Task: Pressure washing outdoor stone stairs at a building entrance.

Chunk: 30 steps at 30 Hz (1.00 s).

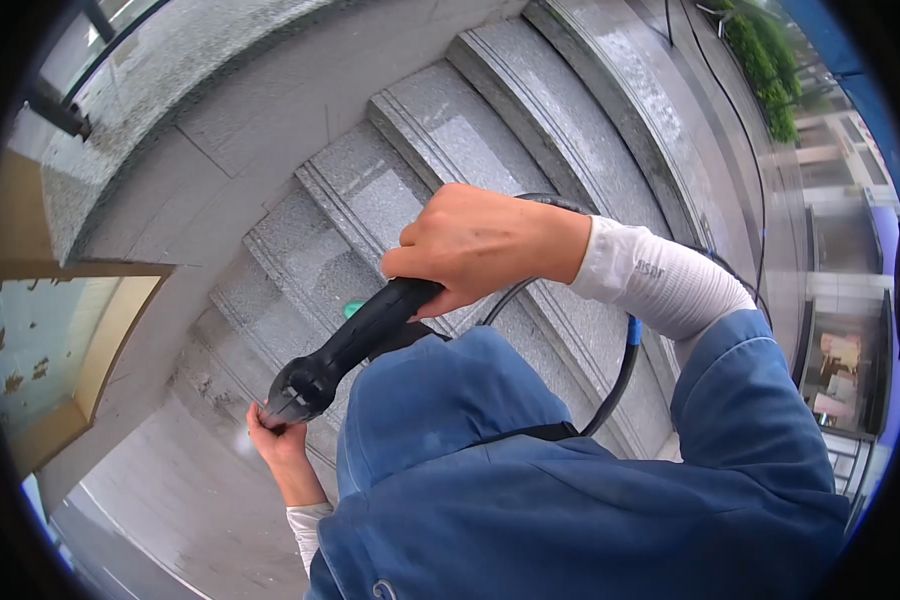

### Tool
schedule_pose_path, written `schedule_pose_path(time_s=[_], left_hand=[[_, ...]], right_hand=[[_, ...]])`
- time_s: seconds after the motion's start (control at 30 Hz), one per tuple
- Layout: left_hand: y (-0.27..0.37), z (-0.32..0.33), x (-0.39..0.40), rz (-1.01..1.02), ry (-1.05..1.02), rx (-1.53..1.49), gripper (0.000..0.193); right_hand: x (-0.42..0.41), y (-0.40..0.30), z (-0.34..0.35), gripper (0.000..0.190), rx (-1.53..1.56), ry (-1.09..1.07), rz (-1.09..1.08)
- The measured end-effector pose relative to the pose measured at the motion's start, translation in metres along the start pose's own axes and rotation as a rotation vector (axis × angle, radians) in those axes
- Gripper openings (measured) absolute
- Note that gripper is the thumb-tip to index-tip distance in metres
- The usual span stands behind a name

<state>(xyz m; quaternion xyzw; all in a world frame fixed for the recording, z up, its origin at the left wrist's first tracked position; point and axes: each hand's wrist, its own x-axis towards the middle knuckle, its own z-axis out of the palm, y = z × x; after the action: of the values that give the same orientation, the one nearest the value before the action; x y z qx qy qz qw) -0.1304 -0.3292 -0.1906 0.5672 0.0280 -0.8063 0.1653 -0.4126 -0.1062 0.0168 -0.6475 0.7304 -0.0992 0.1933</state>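
A black hand-held tool (375, 322) slants down to the left over the granite stairs. It has a long, thick grip and a wider, rounded head (301, 390); its exact kind is not clear. My right hand (480, 240), back of the hand up, is wrapped around the upper end of the grip. At the lower end, the fingers of my left hand (279, 442) are at the tip of the head and seem to hold it. A pale haze hangs just beside those fingers. My bent knee (450, 382) in blue cloth hides part of the stairs below the tool.
Granite steps (495, 97) with grooved edges rise toward the upper right, with wet-looking patches. A thick black hose (621, 379) with a blue band loops around my knee. A stone wall (270, 112) runs along the stairs. Thin black cables (750, 142) hang or lie at right.
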Motion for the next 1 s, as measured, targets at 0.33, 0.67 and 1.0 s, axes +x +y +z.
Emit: schedule_pose_path(time_s=[0.33, 0.67, 1.0], left_hand=[[0.007, -0.044, 0.028, -0.056, 0.003, 0.205, 0.027], [-0.008, -0.003, 0.01, -0.121, 0.003, 0.352, 0.021], [-0.017, 0.005, -0.01, -0.038, 0.019, 0.486, 0.02]], right_hand=[[-0.225, 0.023, 0.042, 0.037, 0.57, 0.705, 1.005], [-0.382, -0.333, 0.357, 0.113, 2.11, 0.211, 2.646], [-0.377, -0.19, 0.407, 0.061, 1.812, 3.537, 1.015]])
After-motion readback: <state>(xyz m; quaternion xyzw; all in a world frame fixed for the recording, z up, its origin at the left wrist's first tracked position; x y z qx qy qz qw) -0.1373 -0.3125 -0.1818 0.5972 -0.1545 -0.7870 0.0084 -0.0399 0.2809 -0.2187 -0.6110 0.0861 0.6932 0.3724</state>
